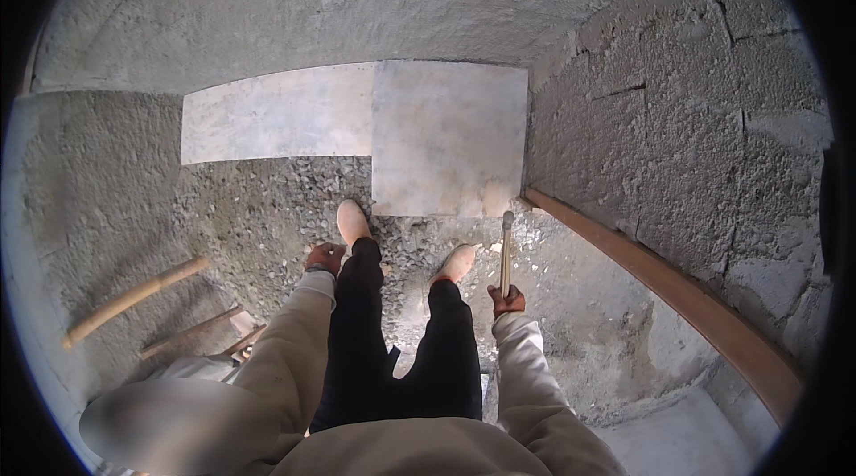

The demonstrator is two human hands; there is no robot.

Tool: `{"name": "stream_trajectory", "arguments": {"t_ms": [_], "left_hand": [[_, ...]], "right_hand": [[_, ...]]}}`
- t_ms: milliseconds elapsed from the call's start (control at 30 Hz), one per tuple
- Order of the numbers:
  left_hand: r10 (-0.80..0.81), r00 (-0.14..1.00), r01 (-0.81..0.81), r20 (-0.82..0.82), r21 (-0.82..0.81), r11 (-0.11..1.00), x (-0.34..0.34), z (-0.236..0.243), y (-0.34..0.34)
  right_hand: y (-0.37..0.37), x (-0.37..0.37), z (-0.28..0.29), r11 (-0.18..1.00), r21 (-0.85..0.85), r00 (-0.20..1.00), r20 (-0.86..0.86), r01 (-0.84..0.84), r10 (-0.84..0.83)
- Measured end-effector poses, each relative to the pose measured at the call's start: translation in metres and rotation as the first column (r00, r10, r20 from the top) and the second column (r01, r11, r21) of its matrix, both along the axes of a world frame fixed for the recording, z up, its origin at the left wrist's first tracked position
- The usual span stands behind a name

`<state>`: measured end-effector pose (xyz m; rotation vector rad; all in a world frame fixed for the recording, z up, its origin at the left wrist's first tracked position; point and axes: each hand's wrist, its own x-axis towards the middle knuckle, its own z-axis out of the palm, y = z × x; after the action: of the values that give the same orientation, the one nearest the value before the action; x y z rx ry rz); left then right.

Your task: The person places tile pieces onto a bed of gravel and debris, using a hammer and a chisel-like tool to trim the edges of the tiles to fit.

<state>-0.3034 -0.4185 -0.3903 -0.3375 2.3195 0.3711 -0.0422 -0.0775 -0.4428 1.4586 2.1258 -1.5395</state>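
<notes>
My right hand (508, 299) is closed around the near end of a wooden-handled tool (506, 258). It points away from me, and its far end is grey and rounded, close to the corner of a square pale slab (450, 137). My left hand (325, 258) hangs beside my left leg with its fingers curled in; whether anything is inside cannot be seen. A longer pale slab (276, 115) lies to the left of the square one, their edges meeting. Both lie along the foot of the far wall.
Loose gravel (267, 217) spreads between my feet and the slabs. A reddish-brown beam (660, 271) runs along the right wall (687, 119). On the left lie a round wooden pole (134, 298) and a thin board (189, 333). A blurred shape covers the lower left.
</notes>
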Motion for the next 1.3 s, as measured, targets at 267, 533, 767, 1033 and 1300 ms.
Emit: {"name": "stream_trajectory", "arguments": {"t_ms": [267, 533, 767, 1033, 1300], "left_hand": [[0.06, 0.995, -0.048, -0.085, 0.137, 0.989, -0.023, -0.044, 0.038], [-0.011, 1.0, 0.011, -0.029, 0.015, 1.0, 0.015, -0.081, 0.048], [0.023, 0.982, -0.018, 0.19, -0.03, 0.999, 0.04, -0.129, 0.054], [0.189, 0.981, -0.186, -0.041, 0.067, 0.98, -0.025, -0.292, 0.02], [0.152, 0.978, -0.151, -0.144, 0.023, 0.988, -0.12, -0.403, 0.03]], "right_hand": [[-0.006, -0.022, -0.019, 0.952, -0.216, 0.976, 0.051, 0.216, -0.21], [0.014, -0.05, -0.027, 0.907, -0.339, 0.968, 0.11, 0.249, -0.225], [0.041, -0.172, -0.043, 0.93, -0.248, 0.917, -0.228, 0.271, -0.328], [0.082, -0.253, -0.142, 0.965, -0.118, 0.804, -0.534, 0.235, -0.261], [0.147, -0.31, -0.292, 0.96, -0.159, 0.811, -0.514, 0.232, -0.281]]}}
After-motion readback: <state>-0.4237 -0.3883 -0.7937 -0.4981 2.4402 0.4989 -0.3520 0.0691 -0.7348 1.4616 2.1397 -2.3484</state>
